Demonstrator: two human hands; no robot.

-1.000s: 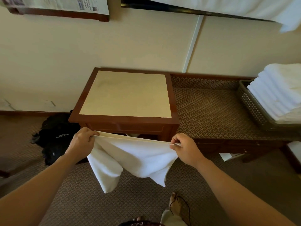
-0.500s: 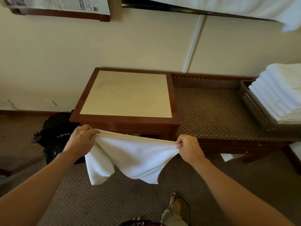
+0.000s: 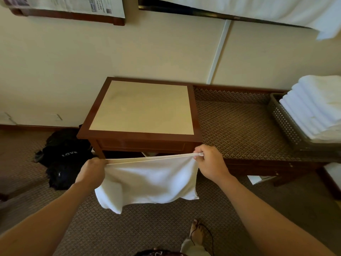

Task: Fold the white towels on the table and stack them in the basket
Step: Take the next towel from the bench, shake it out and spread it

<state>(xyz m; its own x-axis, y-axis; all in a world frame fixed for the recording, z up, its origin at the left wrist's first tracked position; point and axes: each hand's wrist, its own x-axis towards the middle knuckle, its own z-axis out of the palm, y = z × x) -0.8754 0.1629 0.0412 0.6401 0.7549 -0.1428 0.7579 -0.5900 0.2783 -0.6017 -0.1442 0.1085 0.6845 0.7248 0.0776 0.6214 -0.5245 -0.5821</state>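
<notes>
A white towel [image 3: 147,182] hangs in the air in front of the small wooden table [image 3: 142,108], its top edge stretched taut. My left hand [image 3: 92,170] grips the towel's left top corner and my right hand [image 3: 208,161] pinches the right top corner, a little higher. The towel's lower part hangs doubled over the carpet. The table's beige top is bare. At the far right a grey perforated basket [image 3: 282,121] holds a stack of folded white towels [image 3: 313,108].
The basket stands on a long low carpeted bench [image 3: 236,126] right of the table. A black bag [image 3: 62,156] lies on the floor to the left. My sandalled foot [image 3: 198,231] is below the towel. The wall runs close behind the table.
Both hands have drawn apart and pulled the towel's top edge straight and taut. The right hand rose slightly. The hanging part has settled flatter and squarer.
</notes>
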